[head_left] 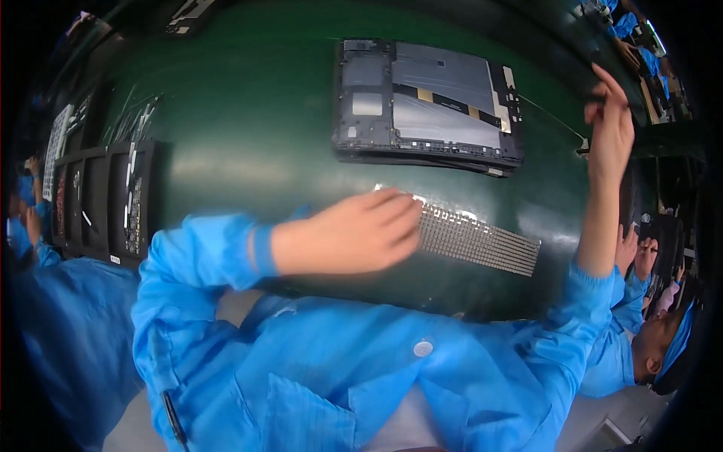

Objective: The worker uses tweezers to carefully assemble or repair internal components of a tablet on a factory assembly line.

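Observation:
My left hand is closed, fingers curled, over the left part of a sheet of small grey pieces in rows. Its fingertips face down, so what they pinch, if anything, is hidden. My right hand is raised at the table's right edge, slightly blurred, forefinger stretched out and the other fingers loosely bent. Nothing shows in it. Beyond the sheet lies a stack of flat tablet-like device bodies, the top one showing its grey inside and a black flex cable with gold patches.
At the left stands a black divided tray with small parts, thin strips lying behind it. A thin rod-like piece lies right of the stack. Another device part is at the far left. A co-worker sits at the right.

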Available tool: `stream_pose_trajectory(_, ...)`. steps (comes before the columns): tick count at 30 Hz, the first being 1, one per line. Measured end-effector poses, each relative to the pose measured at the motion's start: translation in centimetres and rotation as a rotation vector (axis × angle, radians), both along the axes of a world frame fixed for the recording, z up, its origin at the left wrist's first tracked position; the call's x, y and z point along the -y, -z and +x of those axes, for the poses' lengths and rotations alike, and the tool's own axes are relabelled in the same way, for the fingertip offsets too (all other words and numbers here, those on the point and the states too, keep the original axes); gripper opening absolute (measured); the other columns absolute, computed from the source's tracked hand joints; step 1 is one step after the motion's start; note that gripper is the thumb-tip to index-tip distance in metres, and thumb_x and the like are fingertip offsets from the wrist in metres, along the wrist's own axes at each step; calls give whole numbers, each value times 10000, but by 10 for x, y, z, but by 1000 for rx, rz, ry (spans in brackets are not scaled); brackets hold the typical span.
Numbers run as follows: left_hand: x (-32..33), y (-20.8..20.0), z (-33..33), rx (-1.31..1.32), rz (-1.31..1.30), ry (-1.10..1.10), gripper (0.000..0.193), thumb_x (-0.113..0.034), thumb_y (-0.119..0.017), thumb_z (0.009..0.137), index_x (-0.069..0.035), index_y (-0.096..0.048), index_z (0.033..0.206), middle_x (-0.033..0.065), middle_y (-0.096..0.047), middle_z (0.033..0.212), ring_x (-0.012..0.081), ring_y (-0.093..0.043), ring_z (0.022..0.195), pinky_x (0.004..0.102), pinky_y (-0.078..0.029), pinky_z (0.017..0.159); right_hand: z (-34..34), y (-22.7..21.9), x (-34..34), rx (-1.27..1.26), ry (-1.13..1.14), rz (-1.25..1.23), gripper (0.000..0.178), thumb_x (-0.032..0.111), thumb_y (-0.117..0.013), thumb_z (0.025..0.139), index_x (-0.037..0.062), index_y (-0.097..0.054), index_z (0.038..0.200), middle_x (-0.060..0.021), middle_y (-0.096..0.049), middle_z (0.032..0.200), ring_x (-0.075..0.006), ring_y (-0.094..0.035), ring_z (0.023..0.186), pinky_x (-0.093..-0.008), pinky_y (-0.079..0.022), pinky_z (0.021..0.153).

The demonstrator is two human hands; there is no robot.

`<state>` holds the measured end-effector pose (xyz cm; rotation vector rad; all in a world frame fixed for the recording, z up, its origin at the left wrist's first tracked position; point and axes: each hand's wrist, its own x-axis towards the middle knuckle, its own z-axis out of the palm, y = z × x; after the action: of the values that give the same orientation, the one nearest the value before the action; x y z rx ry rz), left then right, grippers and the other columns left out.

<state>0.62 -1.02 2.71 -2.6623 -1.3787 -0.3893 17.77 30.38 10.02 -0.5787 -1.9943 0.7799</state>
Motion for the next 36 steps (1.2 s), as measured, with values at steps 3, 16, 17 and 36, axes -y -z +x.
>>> stream_pose_trajectory(3,15,7,-3,96,-87,-192,494,-388,-629,780,-128,-566,1196,196,-481,1312,320,-501,1183,388,-428,982,32,9,57,54,-235,-124,514,415,-411,981,-54,-590,1087,-125,-586,976,-178,-627,757,-289,-514,646)
stream_pose_trajectory(16,17,16,6,96,-146,-348,696,-532,-585,744,-182,-480,1337,273,-434,1328,382,-447,1234,435,-377,1032,-12,85,173,159,-351,-801,212,-55,-634,830,-64,-561,1029,-150,-635,1013,-209,-658,898,-298,-552,794)
stream_pose_trajectory(17,17,15,4,80,-136,-340,697,-539,-572,744,-173,-487,1331,274,-447,1315,384,-455,1226,436,-379,1029,-12,86,172,169,-353,-807,212,-55,-634,830,-64,-561,1029,-150,-635,1013,-209,-658,898,-298,-552,794)
stream_pose_trajectory(36,14,15,6,88,-176,-363,705,-506,-545,723,-83,-522,1287,261,-494,1277,378,-495,1195,425,-383,1030,-5,87,170,270,-399,-375,226,-71,-725,725,-40,-619,923,-165,-677,909,-238,-672,854,-298,-549,735)
